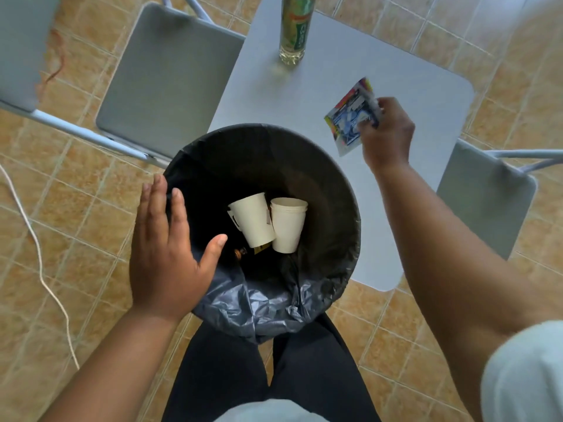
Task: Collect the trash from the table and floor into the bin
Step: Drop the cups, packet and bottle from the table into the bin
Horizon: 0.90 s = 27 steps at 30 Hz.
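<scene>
A round bin (344, 208) lined with a black bag stands in front of my legs, against the near edge of the white table (335, 71). Two white paper cups (268, 222) lie at its bottom beside a dark bottle. My right hand (388, 134) is shut on a colourful snack wrapper (350, 114), held above the table just right of the bin's rim. My left hand (164, 254) hovers flat over the bin's left rim, fingers apart and holding nothing. A clear plastic bottle (295, 28) with a green label stands upright at the table's far side.
A grey folding chair (164, 80) stands left of the table and another (487, 193) at the right. A white cable (39, 254) trails across the tiled floor on the left.
</scene>
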Motion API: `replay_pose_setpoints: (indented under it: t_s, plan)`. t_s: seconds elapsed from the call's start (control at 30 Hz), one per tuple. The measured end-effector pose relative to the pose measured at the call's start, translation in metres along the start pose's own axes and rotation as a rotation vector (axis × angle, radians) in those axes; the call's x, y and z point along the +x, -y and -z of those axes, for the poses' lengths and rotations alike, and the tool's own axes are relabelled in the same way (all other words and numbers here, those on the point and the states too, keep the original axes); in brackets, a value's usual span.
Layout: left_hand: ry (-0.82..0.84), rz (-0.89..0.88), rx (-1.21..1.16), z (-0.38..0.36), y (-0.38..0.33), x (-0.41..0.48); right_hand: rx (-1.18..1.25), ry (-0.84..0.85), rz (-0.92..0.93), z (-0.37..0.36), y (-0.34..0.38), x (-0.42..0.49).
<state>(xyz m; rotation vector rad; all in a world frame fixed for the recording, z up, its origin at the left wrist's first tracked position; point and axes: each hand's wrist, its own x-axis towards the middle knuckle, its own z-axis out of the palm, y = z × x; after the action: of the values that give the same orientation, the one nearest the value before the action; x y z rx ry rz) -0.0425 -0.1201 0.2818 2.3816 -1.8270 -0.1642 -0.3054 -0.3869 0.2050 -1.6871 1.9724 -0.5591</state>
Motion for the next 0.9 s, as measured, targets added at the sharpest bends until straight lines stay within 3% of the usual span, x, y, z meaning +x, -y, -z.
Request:
replay_pose_setpoints:
  t_s: [0.2, 0.3, 0.37, 0.47, 0.63, 0.73, 0.9]
  plan:
    - [0.036, 0.019, 0.006, 0.003, -0.001, 0.001, 0.441, -0.238, 0.233, 0.106, 0.074, -0.074]
    - [0.052, 0.031, 0.0, 0.004, -0.002, 0.002, 0.58, -0.191, 0.258, 0.125, 0.098, -0.117]
    - [0.059, 0.037, -0.021, 0.005, -0.002, 0.002, 0.601, -0.031, 0.242, 0.115, 0.1, -0.14]
    - [0.068, 0.035, -0.039, 0.005, -0.001, 0.001, 0.496, 0.245, 0.157, 0.084, 0.096, -0.166]
    - [0.085, 0.042, -0.034, 0.004, 0.0, 0.001, 0.064, 0.598, 0.192, 0.034, 0.094, -0.192]
    - [0.093, 0.044, -0.037, 0.004, 0.0, 0.001, -0.13, 0.596, 0.309, 0.023, 0.094, -0.19]
    - [0.092, 0.042, -0.037, 0.004, 0.0, 0.002, -0.059, 0.471, 0.419, 0.027, 0.107, -0.174]
